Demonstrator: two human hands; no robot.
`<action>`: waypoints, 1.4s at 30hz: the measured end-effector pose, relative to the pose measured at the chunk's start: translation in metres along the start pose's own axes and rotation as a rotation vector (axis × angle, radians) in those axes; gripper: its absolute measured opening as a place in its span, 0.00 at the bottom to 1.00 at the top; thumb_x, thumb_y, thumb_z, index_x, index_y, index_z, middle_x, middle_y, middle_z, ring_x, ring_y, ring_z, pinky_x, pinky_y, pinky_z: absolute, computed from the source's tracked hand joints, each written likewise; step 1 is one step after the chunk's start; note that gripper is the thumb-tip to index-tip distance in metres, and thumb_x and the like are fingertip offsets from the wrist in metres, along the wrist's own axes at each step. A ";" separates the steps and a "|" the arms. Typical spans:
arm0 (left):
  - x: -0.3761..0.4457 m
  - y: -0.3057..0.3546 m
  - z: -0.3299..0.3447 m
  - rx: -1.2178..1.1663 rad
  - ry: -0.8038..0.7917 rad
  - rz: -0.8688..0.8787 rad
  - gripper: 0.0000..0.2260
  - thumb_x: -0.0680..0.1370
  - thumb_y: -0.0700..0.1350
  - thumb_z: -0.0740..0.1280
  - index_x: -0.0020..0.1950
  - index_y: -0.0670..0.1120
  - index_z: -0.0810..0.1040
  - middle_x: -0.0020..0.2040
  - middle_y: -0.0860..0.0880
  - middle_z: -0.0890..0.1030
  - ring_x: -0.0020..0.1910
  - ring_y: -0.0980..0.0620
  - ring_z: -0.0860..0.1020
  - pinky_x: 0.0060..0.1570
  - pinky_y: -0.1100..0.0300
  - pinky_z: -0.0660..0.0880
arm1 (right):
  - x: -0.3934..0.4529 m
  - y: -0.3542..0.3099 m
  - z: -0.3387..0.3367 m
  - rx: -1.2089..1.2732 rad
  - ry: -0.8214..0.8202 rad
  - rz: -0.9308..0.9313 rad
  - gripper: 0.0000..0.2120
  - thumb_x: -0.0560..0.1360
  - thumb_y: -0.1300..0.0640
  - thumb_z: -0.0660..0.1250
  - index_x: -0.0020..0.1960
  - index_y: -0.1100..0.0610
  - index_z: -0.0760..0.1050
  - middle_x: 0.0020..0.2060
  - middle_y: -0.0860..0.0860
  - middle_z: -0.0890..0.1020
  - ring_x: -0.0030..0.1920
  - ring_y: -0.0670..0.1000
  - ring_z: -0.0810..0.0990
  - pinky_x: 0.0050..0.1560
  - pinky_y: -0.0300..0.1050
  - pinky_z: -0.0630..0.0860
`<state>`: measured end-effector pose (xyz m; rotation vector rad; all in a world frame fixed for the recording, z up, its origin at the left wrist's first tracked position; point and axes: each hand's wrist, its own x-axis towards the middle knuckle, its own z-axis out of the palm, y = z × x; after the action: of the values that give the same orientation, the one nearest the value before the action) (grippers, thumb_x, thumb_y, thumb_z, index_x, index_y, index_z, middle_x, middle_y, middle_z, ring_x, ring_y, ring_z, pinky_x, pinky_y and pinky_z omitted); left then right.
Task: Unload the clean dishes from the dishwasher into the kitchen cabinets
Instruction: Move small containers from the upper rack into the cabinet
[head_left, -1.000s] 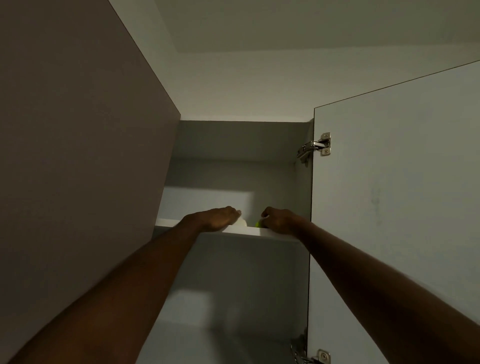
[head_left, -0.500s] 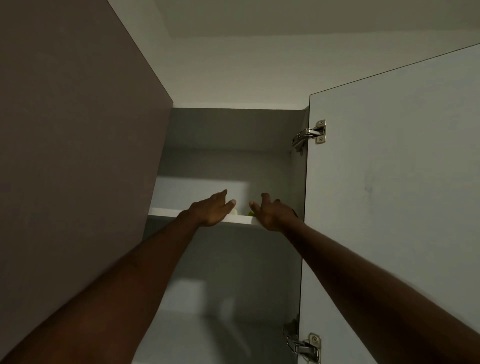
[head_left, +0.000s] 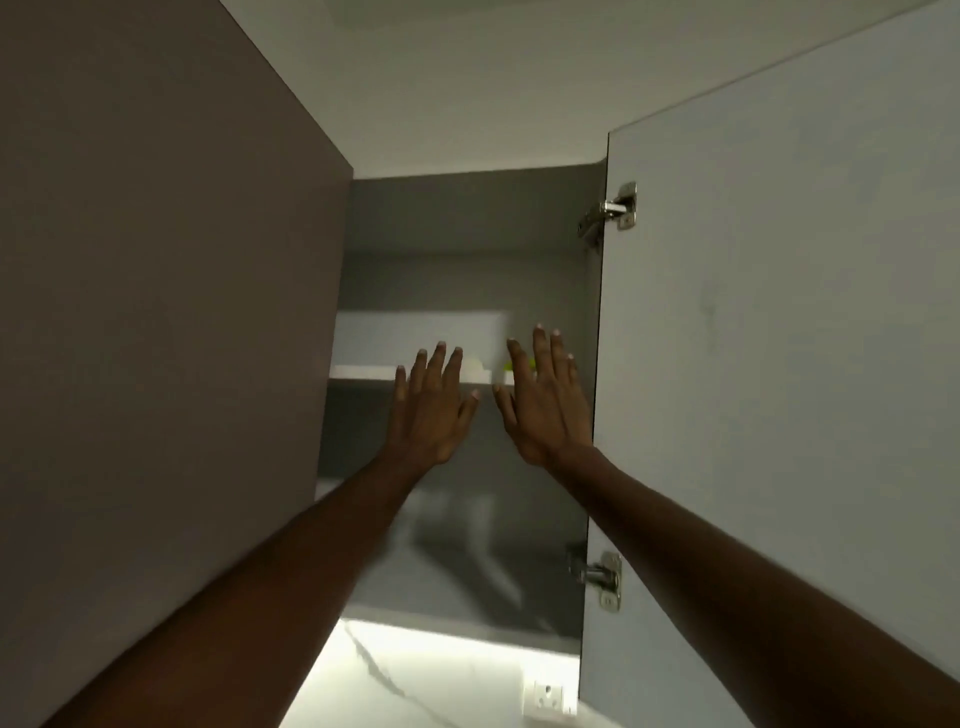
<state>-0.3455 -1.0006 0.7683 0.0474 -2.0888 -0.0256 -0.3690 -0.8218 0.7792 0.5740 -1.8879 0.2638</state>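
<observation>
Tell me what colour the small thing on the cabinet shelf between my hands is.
Yellow-green item, mostly hidden by the right hand; the head view shows it.

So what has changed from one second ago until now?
Both hands let go: the left hand and right hand came off the shelf toward the camera, fingers now spread and empty. The pale and yellow-green items stay on the shelf; the cabinet door stays open.

Above me runs a pale ceiling (head_left: 493, 78). Far below, under the cupboard, I see a lit white marble-veined wall (head_left: 415, 675), and a white wall socket (head_left: 549, 697) sits on it near the bottom right of that bright strip.
</observation>
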 end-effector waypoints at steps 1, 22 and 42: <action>-0.018 0.005 -0.006 -0.005 0.028 0.005 0.32 0.85 0.62 0.50 0.86 0.51 0.50 0.86 0.46 0.51 0.84 0.43 0.50 0.81 0.37 0.52 | -0.015 -0.003 -0.006 -0.001 0.010 -0.013 0.32 0.86 0.38 0.52 0.85 0.51 0.53 0.85 0.59 0.48 0.85 0.61 0.43 0.84 0.61 0.48; -0.493 0.176 -0.023 0.025 -0.386 -0.077 0.34 0.84 0.62 0.57 0.86 0.51 0.50 0.86 0.49 0.51 0.84 0.46 0.52 0.81 0.39 0.54 | -0.505 0.012 -0.107 0.294 -0.538 0.203 0.30 0.86 0.41 0.57 0.83 0.54 0.61 0.85 0.57 0.52 0.85 0.61 0.47 0.83 0.63 0.54; -0.857 0.417 -0.129 -0.275 -0.943 -0.054 0.34 0.83 0.55 0.63 0.86 0.49 0.51 0.86 0.47 0.53 0.84 0.44 0.53 0.81 0.42 0.55 | -0.876 0.080 -0.397 0.006 -1.199 0.562 0.35 0.85 0.42 0.59 0.86 0.51 0.50 0.85 0.58 0.53 0.85 0.61 0.51 0.83 0.59 0.52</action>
<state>0.1809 -0.5461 0.1044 -0.0953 -3.0004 -0.4422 0.1676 -0.3471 0.1323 0.1513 -3.2091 0.3141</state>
